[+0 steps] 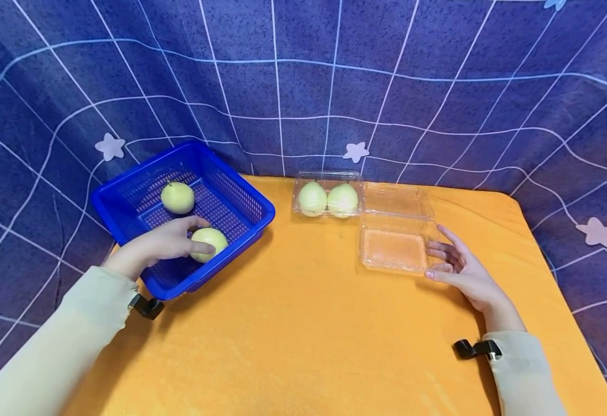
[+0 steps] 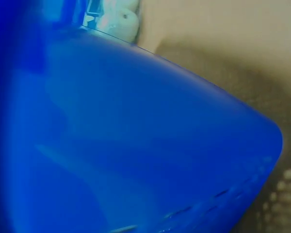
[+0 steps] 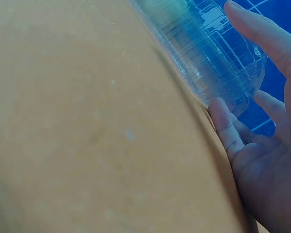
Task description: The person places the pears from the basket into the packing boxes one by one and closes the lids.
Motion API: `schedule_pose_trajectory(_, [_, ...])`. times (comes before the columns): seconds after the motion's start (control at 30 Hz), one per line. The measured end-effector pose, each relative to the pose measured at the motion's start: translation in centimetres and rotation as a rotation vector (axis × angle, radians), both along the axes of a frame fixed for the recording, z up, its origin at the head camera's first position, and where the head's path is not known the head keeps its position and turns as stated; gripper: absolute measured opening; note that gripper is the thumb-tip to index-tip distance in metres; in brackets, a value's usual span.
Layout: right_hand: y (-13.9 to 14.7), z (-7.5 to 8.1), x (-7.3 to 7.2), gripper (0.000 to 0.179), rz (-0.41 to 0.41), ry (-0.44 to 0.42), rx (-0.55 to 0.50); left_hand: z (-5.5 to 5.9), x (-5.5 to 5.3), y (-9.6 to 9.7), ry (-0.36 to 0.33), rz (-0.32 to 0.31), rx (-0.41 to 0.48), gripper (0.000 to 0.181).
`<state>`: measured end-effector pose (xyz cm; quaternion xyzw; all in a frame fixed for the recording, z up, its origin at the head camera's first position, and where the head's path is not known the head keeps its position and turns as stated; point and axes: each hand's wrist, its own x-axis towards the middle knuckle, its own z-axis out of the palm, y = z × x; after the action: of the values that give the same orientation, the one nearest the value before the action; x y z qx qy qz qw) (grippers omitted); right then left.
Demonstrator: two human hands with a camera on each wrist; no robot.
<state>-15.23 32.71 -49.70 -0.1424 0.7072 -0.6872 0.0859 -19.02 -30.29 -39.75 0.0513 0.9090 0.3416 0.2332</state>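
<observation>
My left hand [image 1: 170,240] reaches into a blue plastic basket [image 1: 236,231] and grips a yellow-green pear [image 1: 210,244], thumb on the near side and fingers over the far side. Behind it a second pear [image 1: 177,198] lies in the basket. The basket wall [image 2: 136,126] fills most of the left wrist view and hides the hand there. My right hand [image 1: 465,274] is at the right edge of an open clear plastic clamshell box [image 1: 394,249], its fingers spread and loosely bent. In the right wrist view the fingertips [image 3: 220,109] meet the edge of the clear box [image 3: 199,53].
Left of the open box stands another clear box [image 1: 329,175] with two pears [image 1: 328,200] inside. An orange cloth [image 1: 293,323] covers the table. A blue curtain [image 1: 303,86] with a white grid pattern hangs behind, close to the table's far edge.
</observation>
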Motion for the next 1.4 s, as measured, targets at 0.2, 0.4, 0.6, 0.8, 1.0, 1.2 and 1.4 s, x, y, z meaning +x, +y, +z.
schedule_pose_trajectory(0.2, [0.10,-0.14,-0.07,0.099,0.002,-0.008,0.005,-0.11,0.02,0.11,0.024,-0.041,-0.035,0.077])
schedule_pose_trajectory(0.4, [0.17,-0.15,-0.08,0.098,0.001,-0.011,0.006,-0.24,0.12,0.03,0.050,-0.056,-0.095,0.078])
schedule_pose_trajectory(0.6, [0.28,-0.08,0.03,0.097,0.006,-0.006,0.022,-0.19,0.20,0.08,0.076,-0.040,-0.212,0.084])
schedule_pose_trajectory(0.8, [0.24,-0.12,0.08,0.097,-0.001,-0.017,0.017,-0.02,0.17,0.17,0.142,-0.033,-0.321,0.082])
schedule_pose_trajectory(1.0, [0.23,-0.14,-0.02,0.095,-0.001,-0.018,0.041,-0.07,0.42,0.43,0.183,-0.074,-0.291,0.073])
schedule_pose_trajectory(1.2, [0.22,-0.10,-0.03,0.093,0.002,-0.023,0.036,-0.34,0.60,0.46,0.189,-0.081,-0.271,0.072])
schedule_pose_trajectory(1.4, [0.27,-0.14,-0.01,0.093,0.005,-0.019,0.025,-0.46,0.69,0.18,0.173,-0.093,-0.232,0.081])
